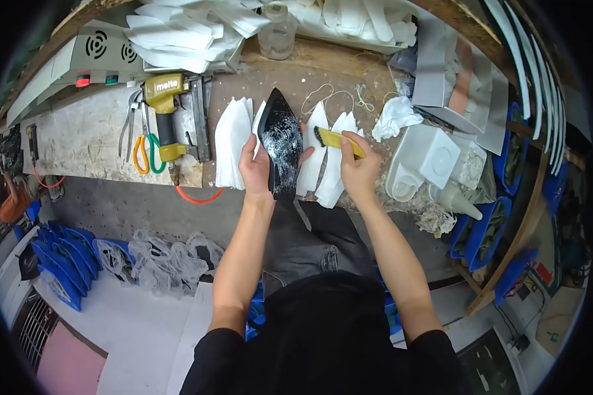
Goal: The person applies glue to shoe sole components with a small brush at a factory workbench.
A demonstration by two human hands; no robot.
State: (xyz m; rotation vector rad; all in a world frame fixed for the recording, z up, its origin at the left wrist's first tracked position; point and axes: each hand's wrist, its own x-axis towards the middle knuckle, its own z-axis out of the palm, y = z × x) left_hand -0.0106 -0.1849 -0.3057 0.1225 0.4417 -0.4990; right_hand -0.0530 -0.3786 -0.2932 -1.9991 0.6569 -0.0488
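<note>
A pointed black shoe piece (282,148), smeared with something whitish, rests in my left hand (255,164), whose fingers wrap around its underside. My right hand (361,166) grips a yellow-handled brush (339,139) just to the right of the piece. The dark bristles face the piece, with a small gap between them. White pointed sheets lie on the bench on both sides: a stack (234,145) to the left and several sheets (336,161) under and beside the brush.
On the bench's left lie a yellow-green air tool (167,118) and scissors (149,153). White plastic containers (428,158) and crumpled white material (396,118) stand right. A clear bottle (276,33) is at the back. Blue bins (488,234) hang at the right.
</note>
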